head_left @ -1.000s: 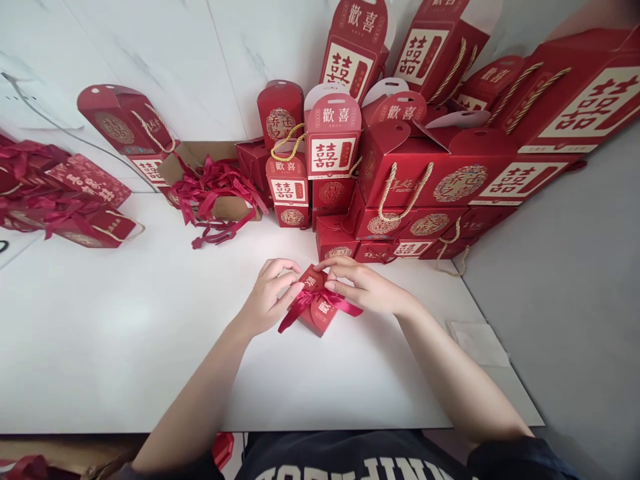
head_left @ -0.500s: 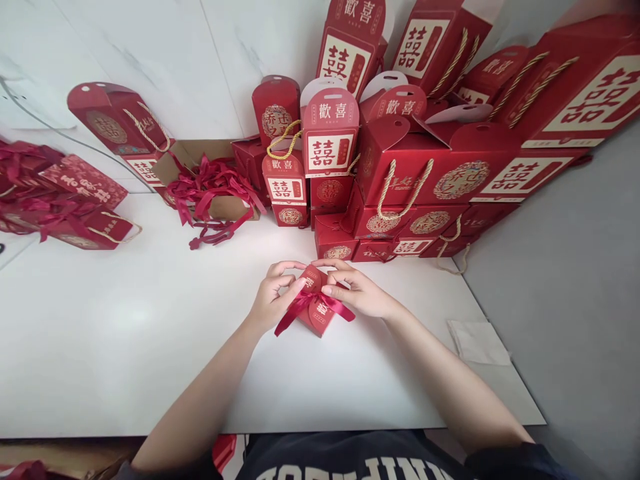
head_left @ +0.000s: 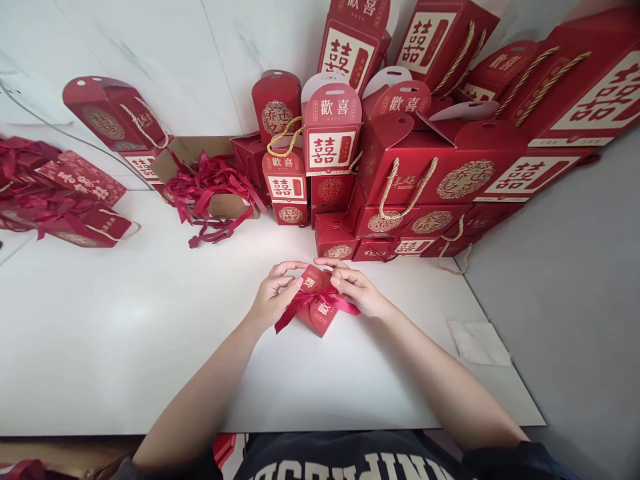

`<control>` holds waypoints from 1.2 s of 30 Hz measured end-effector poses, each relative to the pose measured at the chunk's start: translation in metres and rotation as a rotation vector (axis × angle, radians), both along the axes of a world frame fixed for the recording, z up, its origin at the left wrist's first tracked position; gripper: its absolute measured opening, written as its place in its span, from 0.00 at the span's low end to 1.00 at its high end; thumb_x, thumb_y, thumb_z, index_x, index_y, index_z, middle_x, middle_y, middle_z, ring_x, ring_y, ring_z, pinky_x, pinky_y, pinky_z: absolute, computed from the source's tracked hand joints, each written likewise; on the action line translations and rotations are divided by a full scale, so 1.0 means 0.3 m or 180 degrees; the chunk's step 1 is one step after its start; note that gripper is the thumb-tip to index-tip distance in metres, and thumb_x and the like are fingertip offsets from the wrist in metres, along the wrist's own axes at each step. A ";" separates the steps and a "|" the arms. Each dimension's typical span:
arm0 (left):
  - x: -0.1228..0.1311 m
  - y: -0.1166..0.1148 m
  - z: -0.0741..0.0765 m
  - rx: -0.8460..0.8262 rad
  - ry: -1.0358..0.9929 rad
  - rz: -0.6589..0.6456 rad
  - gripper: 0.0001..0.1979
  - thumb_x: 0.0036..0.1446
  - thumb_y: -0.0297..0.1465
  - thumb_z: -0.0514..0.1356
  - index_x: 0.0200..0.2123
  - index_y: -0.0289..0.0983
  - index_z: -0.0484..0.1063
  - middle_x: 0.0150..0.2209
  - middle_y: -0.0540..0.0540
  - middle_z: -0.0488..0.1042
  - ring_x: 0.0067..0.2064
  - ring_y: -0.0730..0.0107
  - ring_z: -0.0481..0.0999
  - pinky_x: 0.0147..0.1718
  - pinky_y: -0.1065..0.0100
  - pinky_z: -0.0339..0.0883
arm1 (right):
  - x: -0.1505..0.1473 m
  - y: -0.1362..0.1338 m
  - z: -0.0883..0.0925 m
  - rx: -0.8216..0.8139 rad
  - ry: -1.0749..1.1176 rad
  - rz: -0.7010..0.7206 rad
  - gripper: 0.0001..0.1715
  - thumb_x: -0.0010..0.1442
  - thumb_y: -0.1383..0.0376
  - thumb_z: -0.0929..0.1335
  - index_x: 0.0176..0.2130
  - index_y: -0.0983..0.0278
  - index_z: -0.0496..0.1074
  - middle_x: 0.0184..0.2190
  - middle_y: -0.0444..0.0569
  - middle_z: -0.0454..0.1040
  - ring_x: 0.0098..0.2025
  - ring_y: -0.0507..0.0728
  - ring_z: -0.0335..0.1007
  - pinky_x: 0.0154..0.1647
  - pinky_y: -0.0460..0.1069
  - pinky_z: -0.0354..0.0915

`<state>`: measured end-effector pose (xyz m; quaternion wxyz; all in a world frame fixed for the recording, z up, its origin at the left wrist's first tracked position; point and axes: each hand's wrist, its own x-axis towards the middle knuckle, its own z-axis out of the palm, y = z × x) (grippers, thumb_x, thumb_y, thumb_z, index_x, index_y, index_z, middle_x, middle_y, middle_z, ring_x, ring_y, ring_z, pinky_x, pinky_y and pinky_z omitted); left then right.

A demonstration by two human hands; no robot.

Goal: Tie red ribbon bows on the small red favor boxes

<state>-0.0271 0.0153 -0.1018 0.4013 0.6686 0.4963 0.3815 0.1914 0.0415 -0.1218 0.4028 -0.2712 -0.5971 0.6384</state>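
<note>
A small red gift box point(head_left: 320, 317) with gold lettering lies on the white table point(head_left: 125, 333), just in front of me. A dark red ribbon point(head_left: 300, 307) is wrapped over its top, with loose tails trailing left and right. My left hand point(head_left: 274, 295) pinches the ribbon at the box's left side, fingers curled. On the right side my right hand point(head_left: 357, 290) has its fingers bent round the ribbon near the knot. Both hands meet over the middle of the box.
A tall pile of red gift boxes with rope handles point(head_left: 415, 153) fills the back and right of the table. A cardboard box of loose red ribbons point(head_left: 213, 183) sits at the back. More ribboned boxes point(head_left: 65, 207) lie at the far left. A white paper point(head_left: 477, 341) rests near the right edge.
My fingers have closed in on the ribbon knot and the box has shifted slightly. The view has moved a little nearer and upward.
</note>
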 end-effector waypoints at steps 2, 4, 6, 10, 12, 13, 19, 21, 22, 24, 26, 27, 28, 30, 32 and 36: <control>0.003 -0.002 0.003 -0.0051 -0.0019 0.0034 0.20 0.64 0.39 0.54 0.22 0.37 0.73 0.54 0.43 0.70 0.55 0.58 0.69 0.55 0.57 0.64 | -0.005 -0.004 -0.011 -0.0142 0.0107 -0.0124 0.27 0.61 0.48 0.67 0.21 0.63 0.61 0.61 0.50 0.63 0.53 0.60 0.66 0.53 0.55 0.61; 0.005 -0.004 0.007 -0.0020 0.0021 0.0042 0.20 0.64 0.39 0.54 0.22 0.37 0.73 0.54 0.44 0.71 0.56 0.58 0.68 0.56 0.56 0.62 | -0.008 -0.007 -0.018 -0.0279 0.0199 -0.0198 0.27 0.60 0.48 0.67 0.21 0.63 0.61 0.61 0.51 0.63 0.52 0.61 0.66 0.53 0.55 0.62; 0.005 -0.006 0.011 0.0057 0.0112 0.0006 0.20 0.64 0.39 0.54 0.22 0.38 0.73 0.54 0.44 0.71 0.56 0.58 0.67 0.58 0.55 0.61 | -0.012 -0.010 -0.021 -0.0439 0.0331 -0.0207 0.25 0.59 0.49 0.68 0.22 0.63 0.62 0.61 0.52 0.63 0.52 0.60 0.66 0.52 0.53 0.63; 0.005 -0.010 0.018 0.0223 0.0243 -0.0032 0.20 0.64 0.38 0.54 0.23 0.38 0.73 0.53 0.44 0.71 0.57 0.58 0.67 0.59 0.54 0.59 | -0.025 -0.014 -0.029 -0.0700 0.0644 -0.0149 0.22 0.59 0.51 0.68 0.25 0.64 0.64 0.62 0.51 0.61 0.47 0.57 0.70 0.48 0.52 0.66; 0.005 -0.011 0.023 0.0251 0.0242 0.0010 0.20 0.63 0.39 0.55 0.21 0.38 0.71 0.52 0.44 0.72 0.56 0.58 0.68 0.58 0.54 0.60 | -0.030 -0.012 -0.029 -0.0683 0.0600 -0.0147 0.22 0.59 0.50 0.68 0.26 0.64 0.66 0.62 0.52 0.62 0.47 0.57 0.71 0.47 0.51 0.67; 0.005 -0.012 0.026 0.0243 0.0235 0.0033 0.20 0.62 0.39 0.56 0.19 0.38 0.69 0.52 0.44 0.72 0.56 0.58 0.68 0.58 0.53 0.60 | -0.030 -0.010 -0.026 -0.0622 0.0504 -0.0177 0.22 0.60 0.49 0.67 0.27 0.64 0.67 0.61 0.52 0.63 0.47 0.57 0.71 0.48 0.51 0.66; 0.004 -0.022 0.060 0.0225 0.0347 0.0073 0.22 0.60 0.38 0.59 0.16 0.37 0.63 0.53 0.45 0.72 0.56 0.58 0.69 0.58 0.52 0.59 | 0.043 -0.032 0.033 0.0160 -0.0735 -0.1047 0.20 0.65 0.48 0.62 0.38 0.61 0.68 0.42 0.48 0.73 0.44 0.56 0.70 0.46 0.50 0.65; 0.007 -0.028 0.067 0.0279 0.0417 0.0054 0.22 0.60 0.38 0.60 0.16 0.37 0.63 0.52 0.45 0.72 0.56 0.57 0.68 0.58 0.53 0.58 | 0.079 -0.066 0.051 0.0369 -0.1511 -0.1383 0.24 0.66 0.47 0.60 0.30 0.62 0.67 0.30 0.46 0.71 0.34 0.55 0.68 0.39 0.49 0.63; 0.009 -0.030 0.069 0.0311 0.0439 0.0049 0.22 0.59 0.38 0.61 0.16 0.37 0.63 0.52 0.45 0.72 0.57 0.57 0.68 0.58 0.53 0.59 | 0.092 -0.085 0.055 0.0392 -0.1876 -0.1434 0.27 0.66 0.47 0.59 0.27 0.62 0.66 0.26 0.45 0.70 0.30 0.54 0.66 0.36 0.49 0.62; 0.016 -0.033 0.067 0.0380 0.0453 0.0062 0.22 0.57 0.38 0.62 0.16 0.37 0.61 0.52 0.45 0.72 0.56 0.57 0.68 0.57 0.53 0.60 | 0.103 -0.125 0.056 0.0227 -0.2233 -0.1299 0.31 0.66 0.45 0.58 0.23 0.62 0.66 0.21 0.45 0.69 0.26 0.54 0.63 0.32 0.49 0.59; 0.022 -0.033 0.061 0.0392 0.0435 0.0088 0.22 0.57 0.37 0.62 0.15 0.37 0.60 0.52 0.45 0.72 0.56 0.57 0.69 0.56 0.54 0.61 | 0.098 -0.158 0.048 -0.0117 -0.1953 -0.1000 0.32 0.65 0.44 0.58 0.22 0.63 0.67 0.20 0.45 0.69 0.24 0.54 0.64 0.30 0.48 0.60; 0.024 -0.033 0.056 0.0366 0.0409 0.0103 0.23 0.57 0.37 0.62 0.15 0.37 0.60 0.51 0.45 0.72 0.55 0.57 0.69 0.56 0.54 0.61 | 0.092 -0.171 0.043 -0.0277 -0.1671 -0.0875 0.31 0.65 0.44 0.60 0.23 0.63 0.68 0.20 0.45 0.69 0.24 0.53 0.64 0.29 0.48 0.61; 0.026 -0.031 0.052 0.0331 0.0370 0.0125 0.23 0.58 0.38 0.61 0.14 0.37 0.60 0.51 0.45 0.72 0.55 0.57 0.70 0.56 0.54 0.62 | 0.086 -0.182 0.038 -0.0396 -0.1375 -0.0782 0.30 0.64 0.44 0.61 0.23 0.63 0.68 0.20 0.44 0.69 0.24 0.53 0.64 0.29 0.48 0.61; 0.026 -0.027 0.042 0.0263 0.0291 0.0148 0.24 0.58 0.38 0.61 0.14 0.37 0.60 0.51 0.45 0.72 0.53 0.58 0.71 0.55 0.54 0.63 | 0.079 -0.197 0.033 -0.0487 -0.0973 -0.0682 0.27 0.62 0.46 0.64 0.24 0.63 0.68 0.21 0.44 0.69 0.24 0.53 0.64 0.30 0.48 0.63; 0.024 -0.024 0.036 0.0238 0.0239 0.0141 0.23 0.58 0.38 0.61 0.14 0.37 0.61 0.50 0.44 0.72 0.53 0.58 0.72 0.54 0.55 0.64 | 0.084 -0.209 0.032 -0.0453 -0.0878 -0.0604 0.25 0.62 0.47 0.65 0.25 0.63 0.69 0.22 0.45 0.70 0.26 0.53 0.65 0.31 0.48 0.64; 0.022 -0.022 0.029 0.0138 0.0204 0.0020 0.23 0.58 0.39 0.61 0.14 0.37 0.62 0.49 0.43 0.73 0.53 0.57 0.72 0.53 0.56 0.66 | 0.111 -0.222 0.027 -0.0337 -0.1006 -0.0456 0.24 0.62 0.48 0.65 0.26 0.63 0.70 0.23 0.45 0.70 0.27 0.53 0.65 0.32 0.48 0.64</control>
